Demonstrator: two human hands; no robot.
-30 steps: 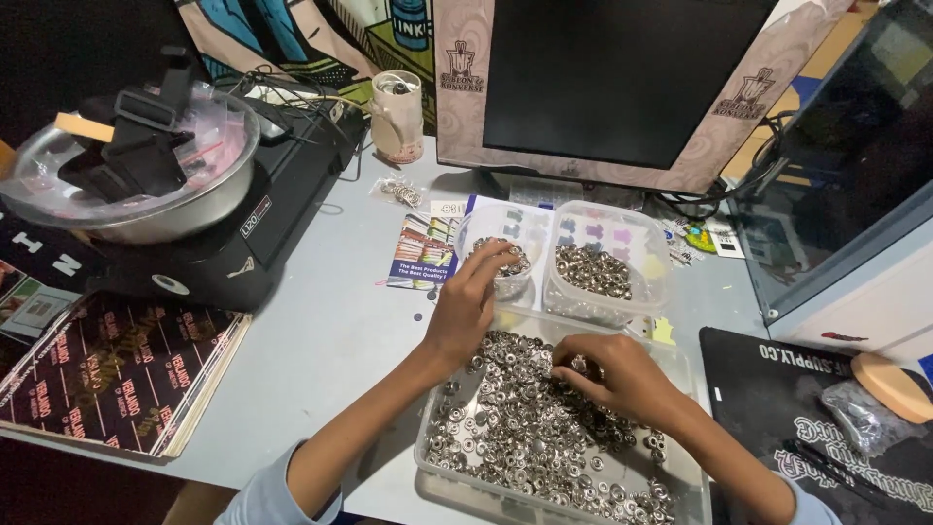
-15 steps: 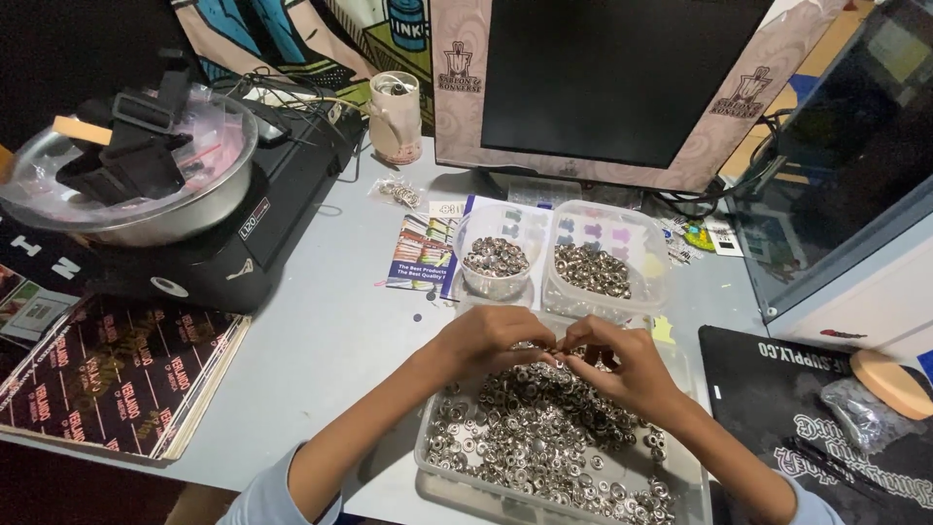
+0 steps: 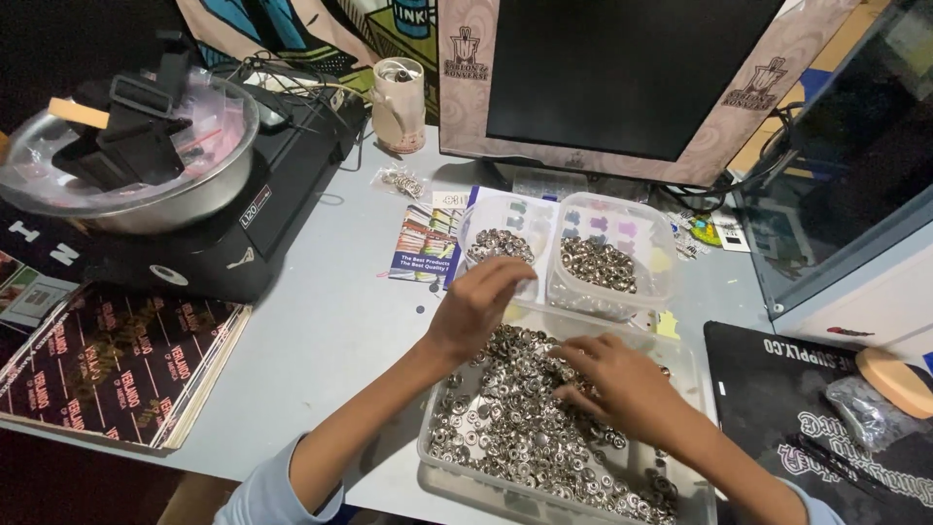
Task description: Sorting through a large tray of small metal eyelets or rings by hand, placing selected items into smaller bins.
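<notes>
A clear rectangular tray at the near edge of the table holds a heap of small silver metal snap pieces. My right hand lies on that heap, fingers spread and pressing into the pieces. My left hand hovers over the tray's far left corner with its fingers curled down, close to a small round clear tub of silver pieces. What the left fingers hold is hidden. A second clear tub of snaps stands just right of the first.
A dark monitor stands behind the tubs. At the left, a metal bowl sits on a black machine, with a dark printed box in front. A drink can stands at the back. A black printed bag lies at the right.
Half a second ago both hands met over the tray. My left hand has since moved away toward the round tub, and my right hand has dropped onto the heap.
</notes>
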